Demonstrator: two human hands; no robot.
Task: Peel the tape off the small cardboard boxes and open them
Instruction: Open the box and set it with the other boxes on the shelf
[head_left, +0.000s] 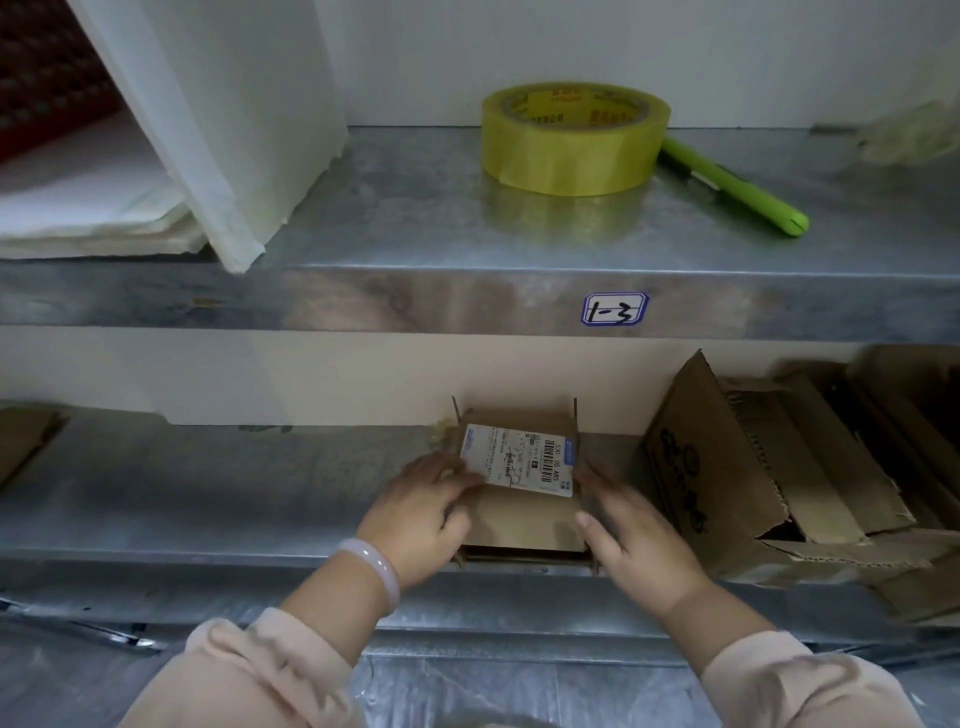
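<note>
**Two hands bracket a small labelled cardboard box on a metal shelf**

The left hand (421, 512) lies flat over the left edge of the small cardboard box (524, 519). Its fingers are spread and relaxed, with the fingertips touching the white shipping label (519, 460) on top. The right hand (634, 540) rests against the box's right side, fingers straight and together, thumb touching the top edge. Neither hand pinches anything.

A pale bracelet (371, 569) circles the left wrist. The box sits label up near the front edge of the lower metal shelf (234, 493). Just to its right, a larger torn-open carton (727, 467) leans. On the upper shelf (389, 218) above, a roll of yellowish packing tape (571, 140) touches a green pen-shaped tool (737, 189). A handwritten tag reading "1-3" (614, 308) is stuck to that shelf's front lip.
</note>
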